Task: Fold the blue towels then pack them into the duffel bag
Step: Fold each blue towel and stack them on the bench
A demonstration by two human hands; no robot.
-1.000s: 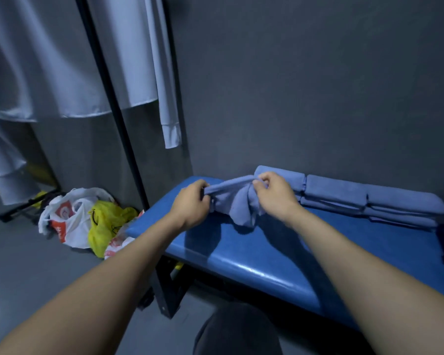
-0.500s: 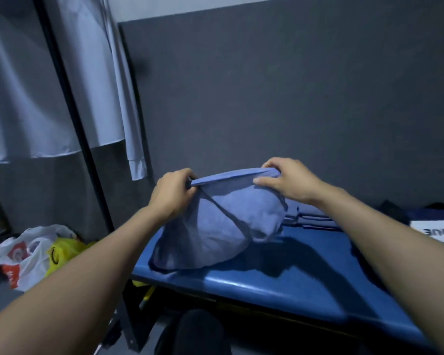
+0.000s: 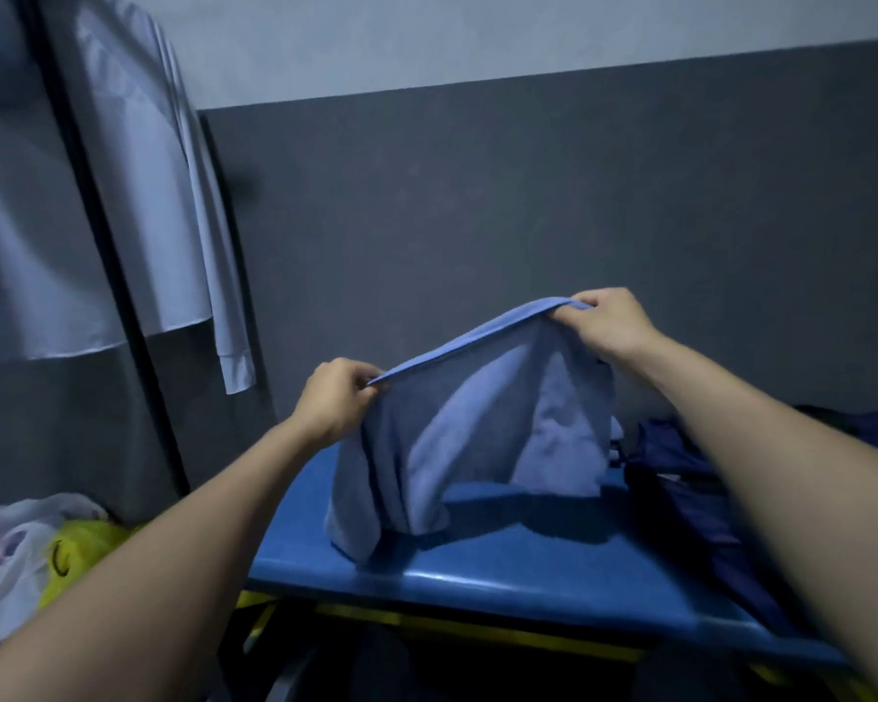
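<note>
While you are holding the blue towel (image 3: 482, 428) up over the bench (image 3: 503, 564), your left hand (image 3: 335, 402) is pinching one top corner and your right hand (image 3: 612, 324) is pinching the other, fingers curled onto the hem, the right corner riding higher than the left. The cloth is hanging open between them, its lower edge bunching on the bench's padded top near the front left corner. Judging from this, you are only beginning: this towel is spread but not yet folded, and nothing is visibly packed. To the right of the towel, on the bench, a dark navy fabric thing (image 3: 680, 478) is lying; it may be the duffel bag, though the dim light is not letting you confirm that. Whether other towels are waiting behind the raised cloth cannot be told. Left of the bench, on the floor, plastic bags (image 3: 26, 554) in white and yellow are sitting. Behind the bench a dark grey wall (image 3: 477, 195) is rising, and up to the left pale garments (image 3: 138, 195) are hanging from a black rack (image 3: 102, 220).
</note>
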